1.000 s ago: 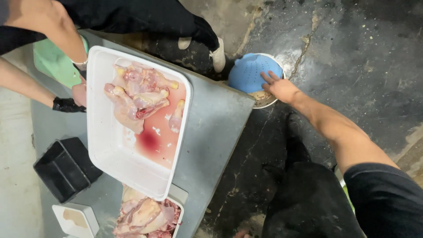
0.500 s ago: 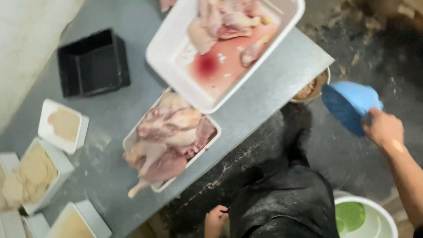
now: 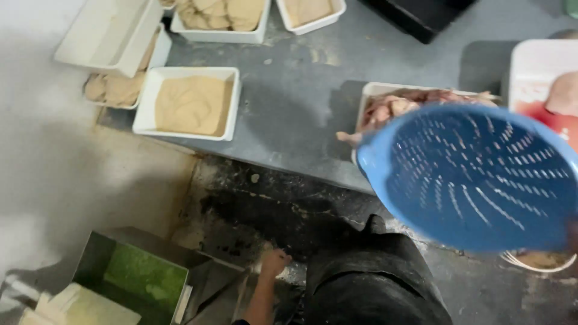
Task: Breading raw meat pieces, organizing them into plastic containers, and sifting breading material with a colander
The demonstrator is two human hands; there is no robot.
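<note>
A blue perforated colander (image 3: 475,177) hangs tilted in the air close to the camera at the right, empty inside. My right hand holds it from the right edge of the frame and is almost wholly out of sight. Behind the colander a white tray of raw chicken pieces (image 3: 391,105) sits on the grey table (image 3: 301,120). My left hand (image 3: 274,262) hangs low beside my dark apron (image 3: 367,283), fingers curled, with nothing in it.
A white tray of beige flour (image 3: 192,105) lies at the table's near edge, with more trays of coated pieces (image 3: 223,15) and an empty white tray (image 3: 105,36) behind. A large white tray with red liquid (image 3: 536,78) is at right. A metal bin with green contents (image 3: 141,277) stands on the dark floor.
The view has swung left along the table to the flour trays. The blue colander has come up from the floor bowl to just in front of the camera. My left hand stays low.
</note>
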